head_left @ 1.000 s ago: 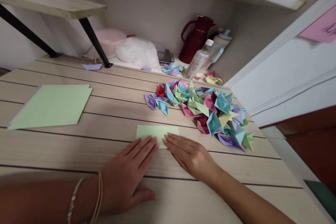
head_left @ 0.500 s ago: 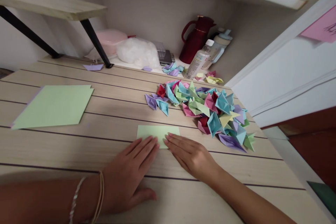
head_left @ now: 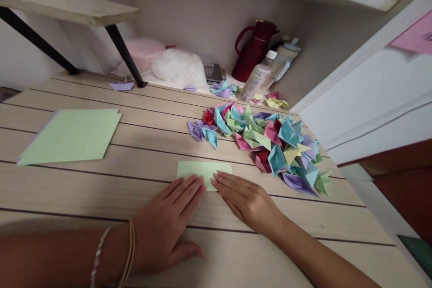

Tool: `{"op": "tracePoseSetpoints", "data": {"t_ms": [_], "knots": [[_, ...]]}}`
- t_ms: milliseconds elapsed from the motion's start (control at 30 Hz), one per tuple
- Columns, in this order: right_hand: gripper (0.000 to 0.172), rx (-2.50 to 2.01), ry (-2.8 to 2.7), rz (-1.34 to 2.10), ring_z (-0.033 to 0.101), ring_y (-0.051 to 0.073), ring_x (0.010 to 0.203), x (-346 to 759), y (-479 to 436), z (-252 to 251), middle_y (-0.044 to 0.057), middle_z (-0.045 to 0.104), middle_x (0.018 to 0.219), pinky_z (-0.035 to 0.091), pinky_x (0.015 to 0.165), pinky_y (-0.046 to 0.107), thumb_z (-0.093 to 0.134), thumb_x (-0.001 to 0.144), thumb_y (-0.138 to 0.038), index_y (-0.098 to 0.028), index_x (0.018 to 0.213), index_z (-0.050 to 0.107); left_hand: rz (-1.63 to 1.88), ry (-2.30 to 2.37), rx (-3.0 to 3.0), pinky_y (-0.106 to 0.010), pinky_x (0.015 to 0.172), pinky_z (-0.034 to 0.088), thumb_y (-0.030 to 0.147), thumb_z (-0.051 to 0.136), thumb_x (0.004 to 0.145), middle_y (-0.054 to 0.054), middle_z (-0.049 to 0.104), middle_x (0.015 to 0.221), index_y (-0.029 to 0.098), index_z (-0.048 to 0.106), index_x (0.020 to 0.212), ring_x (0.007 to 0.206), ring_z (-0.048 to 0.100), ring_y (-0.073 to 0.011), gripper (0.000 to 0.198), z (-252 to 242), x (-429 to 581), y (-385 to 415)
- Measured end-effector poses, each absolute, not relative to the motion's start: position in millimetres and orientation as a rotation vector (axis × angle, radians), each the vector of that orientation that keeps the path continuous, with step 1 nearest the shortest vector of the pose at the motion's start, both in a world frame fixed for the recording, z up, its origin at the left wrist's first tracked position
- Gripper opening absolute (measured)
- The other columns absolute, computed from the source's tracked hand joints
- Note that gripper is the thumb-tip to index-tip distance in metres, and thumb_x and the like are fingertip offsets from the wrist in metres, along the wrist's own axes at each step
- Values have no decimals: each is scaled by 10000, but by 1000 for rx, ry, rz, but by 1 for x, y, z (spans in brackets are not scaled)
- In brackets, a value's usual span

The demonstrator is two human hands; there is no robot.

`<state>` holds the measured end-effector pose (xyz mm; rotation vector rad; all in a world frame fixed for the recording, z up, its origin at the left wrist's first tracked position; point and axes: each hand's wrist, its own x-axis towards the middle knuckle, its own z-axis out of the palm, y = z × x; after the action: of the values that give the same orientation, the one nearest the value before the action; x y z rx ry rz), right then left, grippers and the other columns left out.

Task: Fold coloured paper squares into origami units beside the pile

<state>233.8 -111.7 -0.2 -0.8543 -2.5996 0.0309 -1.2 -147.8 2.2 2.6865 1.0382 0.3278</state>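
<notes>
A light green sheet of paper (head_left: 204, 168), folded into a narrow rectangle, lies flat on the wooden table (head_left: 141, 157) in front of me. My left hand (head_left: 175, 216) rests with its fingers stretched flat over the paper's left near part, thumb held apart. From the other side, my right hand (head_left: 245, 195) lays its straight fingers on the right part of the same paper. The near edge is partly hidden under my fingers. Beyond my right hand is a heap of small folded paper boats (head_left: 256, 137) in several colours.
A stack of green paper (head_left: 72, 135) lies at the left. Along the back stand a dark red jug (head_left: 254, 49), a clear plastic bottle (head_left: 256, 78), a light tumbler (head_left: 281, 63) and a white plastic bag (head_left: 178, 67). A raised wooden shelf (head_left: 67, 4) on black legs is at back left.
Both hands stay pressed on the green paper in the same place. Only the view has shifted very slightly.
</notes>
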Motion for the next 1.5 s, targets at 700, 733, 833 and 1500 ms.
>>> {"op": "tracePoseSetpoints", "data": {"t_ms": [700,733,833,1500], "knots": [[405,-848,-2730,-4,450,224,1184,233,-116,10,119,564,1194,425,986,353,488,854,-285,-115,1222,497,300,1037,2681,-477,1058,170,634,420,732,-149,276,1417,132,281,1354,1302,193,-310,811,5,0,-147],[417,-832,-2753,-13,438,228,1193,234,-116,10,121,553,1207,423,986,357,489,853,-304,-122,1228,491,301,1033,2679,-478,1057,172,635,424,730,-148,272,1418,134,277,1356,1302,193,-312,815,5,0,-147],[426,-786,-2791,-43,423,232,1205,238,-115,10,118,538,1226,417,984,365,497,847,-348,-163,1230,493,299,1026,2670,-484,1053,176,632,443,721,-144,259,1424,144,269,1359,1301,190,-318,822,6,-1,-147],[459,-832,-2769,-100,413,236,1212,235,-122,8,148,498,1260,400,985,368,495,834,-416,-144,1202,519,281,944,2671,-483,1041,210,612,523,681,-131,258,1427,190,292,1355,1290,232,-315,828,13,-9,-141]]}}
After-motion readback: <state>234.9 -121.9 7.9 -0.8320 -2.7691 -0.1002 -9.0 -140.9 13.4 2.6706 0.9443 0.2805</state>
